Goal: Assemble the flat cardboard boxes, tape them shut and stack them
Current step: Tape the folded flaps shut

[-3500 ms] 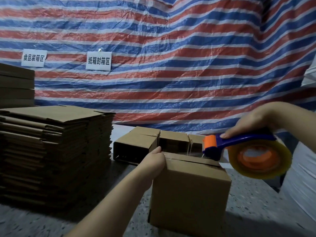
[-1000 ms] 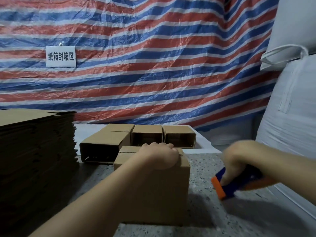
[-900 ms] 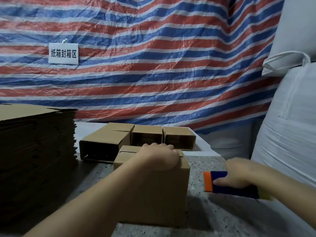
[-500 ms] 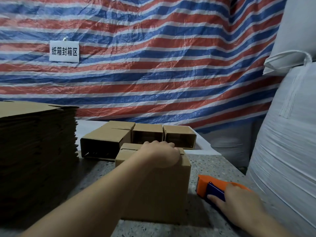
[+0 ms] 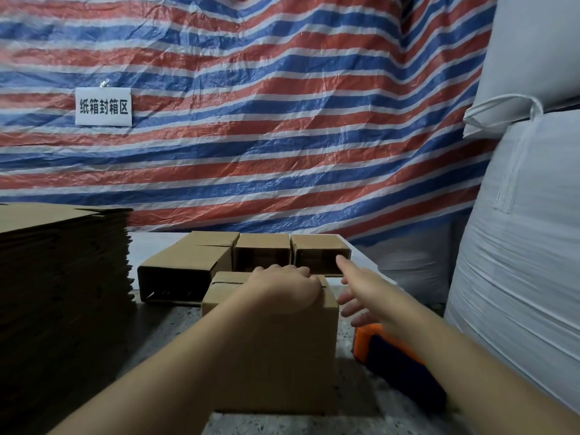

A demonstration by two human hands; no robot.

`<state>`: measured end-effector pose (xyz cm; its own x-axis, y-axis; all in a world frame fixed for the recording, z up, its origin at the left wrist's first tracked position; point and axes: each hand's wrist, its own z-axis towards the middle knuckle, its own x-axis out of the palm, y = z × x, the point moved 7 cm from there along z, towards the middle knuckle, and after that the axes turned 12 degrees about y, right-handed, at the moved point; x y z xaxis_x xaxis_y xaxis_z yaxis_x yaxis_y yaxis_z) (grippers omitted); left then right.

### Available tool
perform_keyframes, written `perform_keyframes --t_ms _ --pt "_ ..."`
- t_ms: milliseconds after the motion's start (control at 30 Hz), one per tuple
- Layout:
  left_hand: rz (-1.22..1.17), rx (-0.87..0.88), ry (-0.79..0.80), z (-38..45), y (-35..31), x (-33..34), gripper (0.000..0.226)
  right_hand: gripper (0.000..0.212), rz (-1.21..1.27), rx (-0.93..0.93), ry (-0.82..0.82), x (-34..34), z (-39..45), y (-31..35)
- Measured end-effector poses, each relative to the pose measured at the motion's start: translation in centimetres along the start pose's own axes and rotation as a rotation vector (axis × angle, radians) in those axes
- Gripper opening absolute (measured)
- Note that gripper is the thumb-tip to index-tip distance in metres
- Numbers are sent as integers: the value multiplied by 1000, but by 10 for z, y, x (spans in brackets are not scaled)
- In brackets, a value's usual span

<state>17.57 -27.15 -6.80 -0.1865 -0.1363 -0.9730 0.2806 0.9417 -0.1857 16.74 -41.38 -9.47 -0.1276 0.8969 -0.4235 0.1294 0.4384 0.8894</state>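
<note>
Matt brown corrugated cardboard box (image 5: 276, 365); speckled, stone-like grey bench (image 5: 175, 334); crinkled, slightly glossy red-white-blue striped plastic tarpaulin (image 5: 282, 120); orange-and-blue smooth plastic tape dispenser (image 5: 386, 356); white woven sacks (image 5: 527, 246).

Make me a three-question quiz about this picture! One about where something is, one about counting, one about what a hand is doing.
1. Where does the tape dispenser lie?
A. right of the near box
B. on the flat stack
C. in the left hand

2. How many boxes lie open-ended behind the near box?
A. one
B. three
C. six

3. What is the right hand doing?
A. gripping the dispenser
B. reaching forward, fingers straight
C. pressing the tarp

Answers: 1 A, it rests on the table beside the box. 2 B, three sit side by side. 3 B, it holds nothing.
</note>
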Motion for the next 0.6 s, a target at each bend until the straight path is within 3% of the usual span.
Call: perform_keyframes --t_ms 133,300,600 --pt "-10 3 -17 -2 -1 0 48 64 173 -99 -44 13 7 -1" --pt "9 -6 -17 -1 0 0 46 59 277 -57 68 35 9 -17" --pt "-5 2 -20 4 3 1 47 71 754 -13 129 70 9 -49"
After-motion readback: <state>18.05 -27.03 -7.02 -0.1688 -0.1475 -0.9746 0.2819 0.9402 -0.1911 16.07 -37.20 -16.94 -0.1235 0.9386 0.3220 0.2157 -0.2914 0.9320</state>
